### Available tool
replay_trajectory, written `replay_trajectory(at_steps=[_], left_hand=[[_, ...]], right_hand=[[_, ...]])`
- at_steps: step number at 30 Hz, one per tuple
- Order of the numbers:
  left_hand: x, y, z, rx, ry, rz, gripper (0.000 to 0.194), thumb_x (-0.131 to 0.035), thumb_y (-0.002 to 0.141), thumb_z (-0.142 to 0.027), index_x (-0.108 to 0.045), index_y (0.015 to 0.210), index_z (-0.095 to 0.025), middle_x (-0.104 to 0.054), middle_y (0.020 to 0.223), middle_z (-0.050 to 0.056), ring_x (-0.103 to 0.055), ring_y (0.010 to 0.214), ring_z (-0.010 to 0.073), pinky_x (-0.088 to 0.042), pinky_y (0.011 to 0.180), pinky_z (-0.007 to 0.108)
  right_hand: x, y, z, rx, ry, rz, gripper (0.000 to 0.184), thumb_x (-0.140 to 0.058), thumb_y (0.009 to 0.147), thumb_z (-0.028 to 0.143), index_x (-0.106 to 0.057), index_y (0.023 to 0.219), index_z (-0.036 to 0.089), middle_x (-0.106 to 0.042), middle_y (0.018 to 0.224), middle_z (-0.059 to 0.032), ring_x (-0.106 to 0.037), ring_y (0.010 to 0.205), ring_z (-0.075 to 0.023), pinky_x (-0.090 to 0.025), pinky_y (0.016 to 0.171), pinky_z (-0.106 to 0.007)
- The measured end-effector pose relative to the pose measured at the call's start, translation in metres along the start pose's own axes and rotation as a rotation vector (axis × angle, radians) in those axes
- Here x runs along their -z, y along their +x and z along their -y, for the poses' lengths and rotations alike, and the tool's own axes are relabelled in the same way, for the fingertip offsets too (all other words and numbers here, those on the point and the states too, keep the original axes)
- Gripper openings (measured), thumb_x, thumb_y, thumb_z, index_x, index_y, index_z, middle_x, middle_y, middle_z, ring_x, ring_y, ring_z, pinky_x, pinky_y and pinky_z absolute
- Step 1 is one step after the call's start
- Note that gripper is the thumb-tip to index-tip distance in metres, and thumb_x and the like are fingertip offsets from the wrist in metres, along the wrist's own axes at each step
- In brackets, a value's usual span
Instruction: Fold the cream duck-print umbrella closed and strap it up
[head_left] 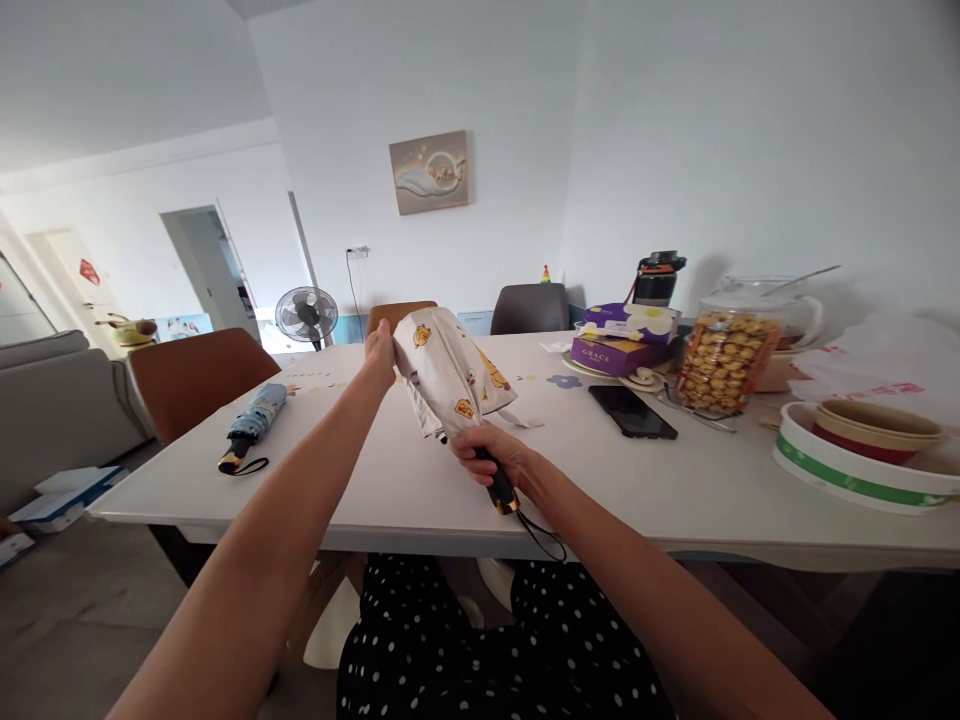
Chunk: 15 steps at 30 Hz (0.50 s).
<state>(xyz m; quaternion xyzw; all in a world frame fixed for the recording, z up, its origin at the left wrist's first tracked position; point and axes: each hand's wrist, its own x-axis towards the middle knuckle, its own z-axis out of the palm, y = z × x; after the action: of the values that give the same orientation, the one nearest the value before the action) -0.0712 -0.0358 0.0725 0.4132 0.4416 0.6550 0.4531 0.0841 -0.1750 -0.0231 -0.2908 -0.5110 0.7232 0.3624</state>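
A white folding umbrella (pixel 442 365) with yellow and orange cartoon prints is held tilted above the table, its canopy loosely gathered and a strap hanging at the right. My right hand (pixel 504 452) is closed round the lower canopy and the top of the black handle, whose gold end and black wrist loop point toward me. At the far end, my left hand (pixel 381 350) grips the canopy's left edge; some of its fingers are hidden behind the fabric. Off to the left lies a blue folded umbrella (pixel 259 415), rolled up, with a black and gold handle.
On the white table (pixel 360 490), to the right, are a phone (pixel 634 411), purple boxes (pixel 619 352), a dark bottle (pixel 657 280), a glass jar of round snacks (pixel 724 365) and a green-striped white container (pixel 825 467). Chairs (pixel 199 375) stand around the table.
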Motion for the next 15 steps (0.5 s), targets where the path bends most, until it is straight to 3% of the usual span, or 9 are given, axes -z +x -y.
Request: replay_trajectory(at_steps=[3,5,7,9,10,12,15], left_hand=[[0.012,-0.022,0.008,-0.118,0.063,-0.082,0.007,-0.053,0.078,-0.025,-0.049,0.078,-0.019,-0.052,0.075,0.000,-0.052,0.073,0.0124,-0.043,0.067,0.026],[0.014,-0.047,0.019,-0.191,0.067,-0.068,0.012,-0.057,0.075,-0.023,-0.051,0.085,-0.020,-0.054,0.081,0.000,-0.052,0.075,0.0111,-0.042,0.068,0.024],[0.011,-0.076,0.031,-0.207,0.071,0.113,0.019,-0.060,0.075,-0.034,-0.054,0.083,-0.018,-0.057,0.082,0.003,-0.054,0.074,0.0130,-0.044,0.064,0.025],[0.003,-0.099,0.042,-0.056,0.072,0.431,0.032,-0.063,0.072,-0.045,-0.058,0.075,-0.014,-0.060,0.077,0.007,-0.056,0.068,0.0150,-0.046,0.061,0.027],[-0.001,-0.108,0.046,-0.004,0.090,0.511,0.036,-0.066,0.069,-0.048,-0.059,0.073,-0.014,-0.061,0.073,0.008,-0.056,0.063,0.0157,-0.046,0.057,0.028],[-0.007,-0.117,0.050,0.080,0.105,0.586,0.038,-0.072,0.062,-0.048,-0.061,0.071,-0.012,-0.062,0.064,0.009,-0.056,0.056,0.0173,-0.045,0.050,0.029],[-0.009,-0.116,0.052,0.153,0.034,0.620,0.038,-0.076,0.059,-0.040,-0.065,0.080,-0.011,-0.066,0.068,0.010,-0.061,0.059,0.0208,-0.047,0.048,0.029]], right_hand=[[0.000,0.001,0.002,0.068,0.042,-0.086,0.022,-0.054,0.071,0.022,-0.041,0.054,0.017,-0.030,0.041,0.0094,-0.022,0.030,-0.0023,-0.029,0.029,-0.016],[-0.001,0.002,0.003,0.122,0.069,-0.164,0.022,-0.054,0.071,0.023,-0.040,0.056,0.018,-0.031,0.042,0.0091,-0.022,0.031,-0.0024,-0.029,0.030,-0.016],[-0.004,0.003,0.004,0.163,0.077,-0.254,0.019,-0.056,0.070,0.022,-0.041,0.059,0.018,-0.035,0.044,0.0086,-0.024,0.031,-0.0026,-0.030,0.030,-0.017],[-0.007,0.005,0.003,0.198,0.059,-0.343,0.015,-0.059,0.067,0.021,-0.045,0.063,0.018,-0.040,0.047,0.0080,-0.028,0.032,-0.0030,-0.031,0.030,-0.018],[-0.008,0.006,0.003,0.211,0.036,-0.381,0.014,-0.060,0.066,0.021,-0.047,0.065,0.018,-0.042,0.048,0.0077,-0.030,0.032,-0.0035,-0.033,0.030,-0.019],[-0.010,0.008,0.000,0.231,-0.039,-0.434,0.014,-0.062,0.064,0.021,-0.049,0.066,0.018,-0.044,0.048,0.0067,-0.035,0.032,-0.0052,-0.035,0.030,-0.020],[-0.011,0.009,-0.004,0.227,-0.163,-0.451,0.017,-0.063,0.064,0.020,-0.047,0.059,0.017,-0.044,0.043,0.0052,-0.039,0.032,-0.0078,-0.038,0.030,-0.023]])
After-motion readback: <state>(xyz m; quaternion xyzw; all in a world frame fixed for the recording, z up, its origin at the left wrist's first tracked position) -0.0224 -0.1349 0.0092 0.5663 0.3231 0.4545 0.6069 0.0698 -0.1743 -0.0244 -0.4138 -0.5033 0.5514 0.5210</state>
